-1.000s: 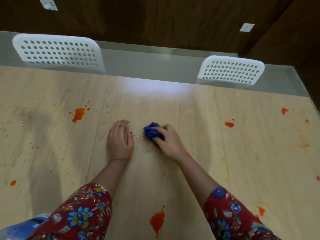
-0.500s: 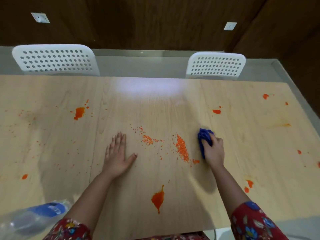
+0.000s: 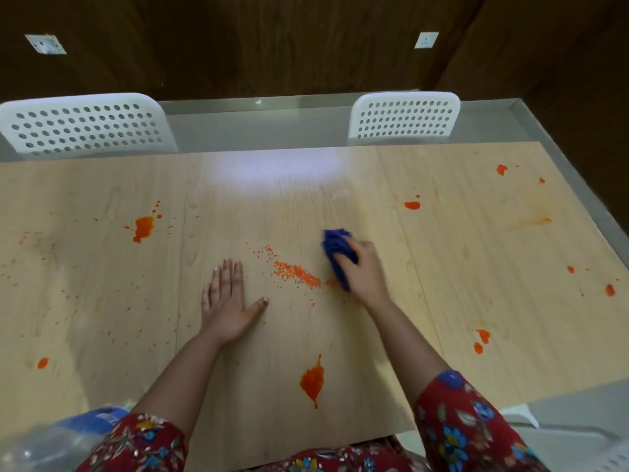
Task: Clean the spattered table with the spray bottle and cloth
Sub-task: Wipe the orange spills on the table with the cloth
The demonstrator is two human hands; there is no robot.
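My right hand (image 3: pixel 362 269) presses a bunched blue cloth (image 3: pixel 335 248) onto the light wooden table (image 3: pixel 258 206), just right of a streak of orange crumbs (image 3: pixel 297 275). My left hand (image 3: pixel 226 299) lies flat on the table, fingers spread, holding nothing. Orange spatters dot the surface: a blot (image 3: pixel 143 227) at the far left, another blot (image 3: pixel 312 381) near the front edge, and small spots (image 3: pixel 412 205) to the right. A clear bottle with a blue label (image 3: pixel 51 437) shows blurred at the bottom left corner.
Two white perforated chairs (image 3: pixel 85 122) (image 3: pixel 405 115) stand behind the table's far edge. The table's right edge (image 3: pixel 571 185) runs diagonally beside grey floor. A dark wood wall with two sockets rises behind.
My right hand swept the cloth from beside my left hand out to the right, then back leftward toward the crumb streak. My left hand opened out flat and stayed put. The view shifted.
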